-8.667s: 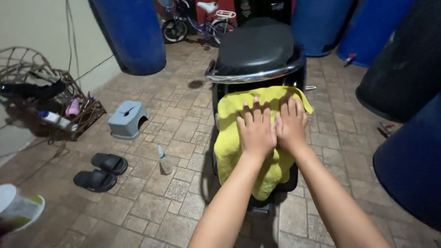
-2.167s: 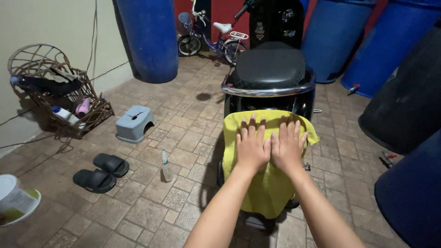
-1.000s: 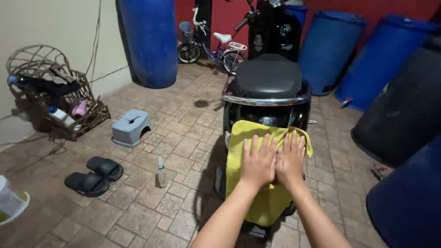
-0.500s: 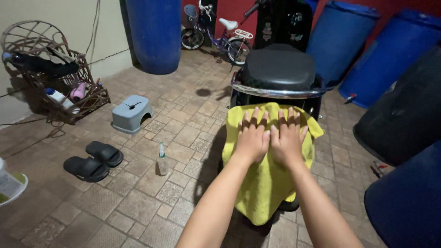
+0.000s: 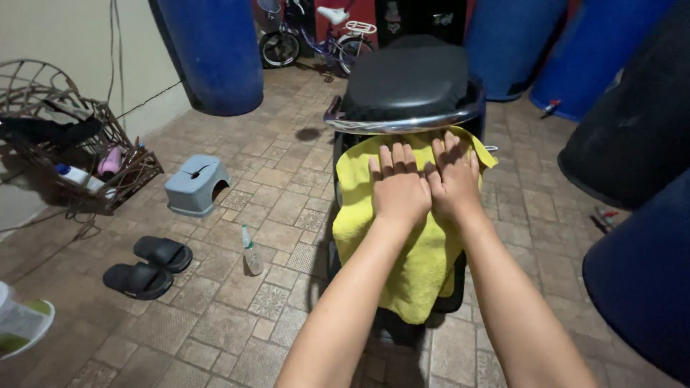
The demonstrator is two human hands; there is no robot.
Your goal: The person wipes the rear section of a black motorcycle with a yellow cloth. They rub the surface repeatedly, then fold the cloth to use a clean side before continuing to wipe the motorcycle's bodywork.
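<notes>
Both forearms stretch straight forward, side by side. The left hand (image 5: 399, 188) and right hand (image 5: 453, 179) lie flat, palms down and fingers loosely spread, thumbs touching, pressing on a yellow cloth (image 5: 417, 251). They grip nothing. The cloth drapes over the rear of a scooter, hanging down beneath the wrists, just behind the chrome rail (image 5: 402, 123) and black seat (image 5: 410, 79) ahead of the fingertips.

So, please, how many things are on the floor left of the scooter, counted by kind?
Black slippers: 2
Grey step stool: 1
Small spray bottle: 1
Wire basket: 1
Total: 5
Both hands, left hand and right hand, lie flat on the yellow cloth.
</notes>
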